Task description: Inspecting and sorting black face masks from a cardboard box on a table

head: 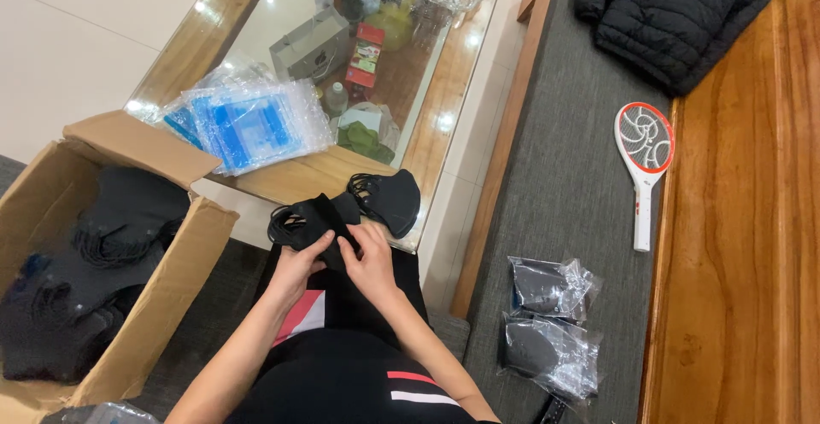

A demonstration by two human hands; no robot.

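Pale floor tiles fill the upper left, and a grey woven bench cushion (564, 176) runs down the right beside a glossy wooden slab (743, 245). At far left an open cardboard box (162, 304) holds a heap of soft black masks (85, 287), its flaps splayed outward. Next comes a glass-topped table with a wooden rim (427, 116); a crinkly stack of clear plastic bags with blue print (248, 125) lies on its near corner. At the table's front edge the left hand (299, 262) and right hand (371, 257) both pinch a bundle of black masks (312, 219), fingers closed on the fabric, with a second black mask pile (389, 198) just beside it on the glass. On the cushion sit two bagged black masks (551, 321), well apart from the hands, a red-and-white racket-shaped swatter (645, 159) and a quilted black jacket (675, 14). Open cushion lies between.
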